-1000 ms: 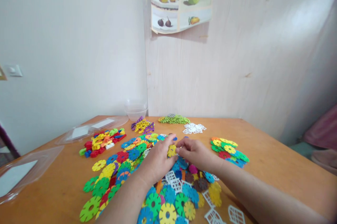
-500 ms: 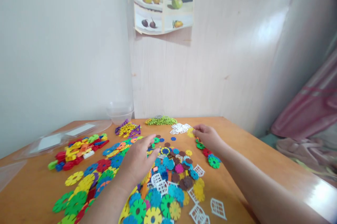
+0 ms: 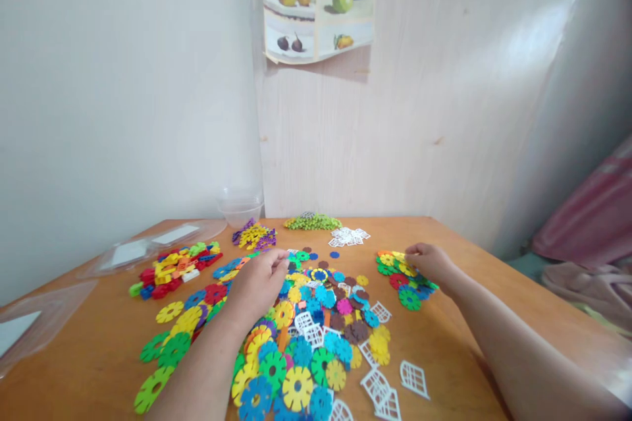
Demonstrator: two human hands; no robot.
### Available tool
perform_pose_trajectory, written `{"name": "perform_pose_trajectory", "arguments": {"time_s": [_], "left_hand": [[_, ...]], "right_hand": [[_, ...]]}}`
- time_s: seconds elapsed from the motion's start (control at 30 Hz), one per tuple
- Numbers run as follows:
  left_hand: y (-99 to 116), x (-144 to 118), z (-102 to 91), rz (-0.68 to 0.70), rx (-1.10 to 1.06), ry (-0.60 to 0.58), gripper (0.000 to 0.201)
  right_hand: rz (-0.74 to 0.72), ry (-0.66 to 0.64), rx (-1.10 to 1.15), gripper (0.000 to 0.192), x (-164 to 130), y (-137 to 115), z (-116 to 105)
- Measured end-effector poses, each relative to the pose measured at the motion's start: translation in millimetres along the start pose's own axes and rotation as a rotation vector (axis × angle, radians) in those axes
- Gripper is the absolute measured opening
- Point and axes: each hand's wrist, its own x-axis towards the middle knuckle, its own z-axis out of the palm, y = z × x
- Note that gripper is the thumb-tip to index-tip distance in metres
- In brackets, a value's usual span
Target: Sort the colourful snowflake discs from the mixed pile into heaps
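1. The right hand (image 3: pixel 430 264) is resting at the right edge of the small sorted pile of flower discs (image 3: pixel 405 276), fingers pinched narrowly on what looks like a yellow disc (image 3: pixel 399 255) at the pile's far edge; a careless release is likely to be sending it sliding off the pile.
2. The left hand (image 3: pixel 260 284) is lying palm-down, fingers loosely spread and holding nothing, on the left part of the large mixed heap (image 3: pixel 316 329) at the centre of the counter (image 3: pixel 89 355); any sweep of the wrist risks dragging discs across the heap.
3. White lattice pieces (image 3: pixel 395 388) are lying just right of the heap's near end, under the line of the right forearm; a lowering arm could be pushing them toward the counter edge.
4. Large discs (image 3: pixel 172 335) left of the heap are lying close beside the left forearm, so a nudge may be mixing the groups.
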Motion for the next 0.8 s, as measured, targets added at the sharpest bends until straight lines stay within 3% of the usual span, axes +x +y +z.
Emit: {"name": "perform_pose_trajectory", "arguments": {"time_s": [0.13,0.27,0.5,0.63,0.8], "left_hand": [[-2,0,-2.0,-0.023,-0.031,-0.015,0.035],[0,-3,-7.9,-0.019,-0.007,-0.086,0.029],[5,-20,-23.0,-0.063,0.029,-0.395,0.023],[8,-26,-26.2,-0.034,0.164,-0.423,0.022],[14,-27,-25.5,-0.019,0.275,-0.379,0.022]], "right_hand": [[-0.066,0.096,-0.071,0.028,1,-3,-4],[-0.174,0.122,-0.062,0.031,-14,-27,-2],[-0.488,-0.045,0.017,0.028,-71,-78,18],[-0.590,-0.123,0.026,0.027,-85,-87,25],[-0.595,-0.173,0.027,0.029,-86,-85,27]]}}
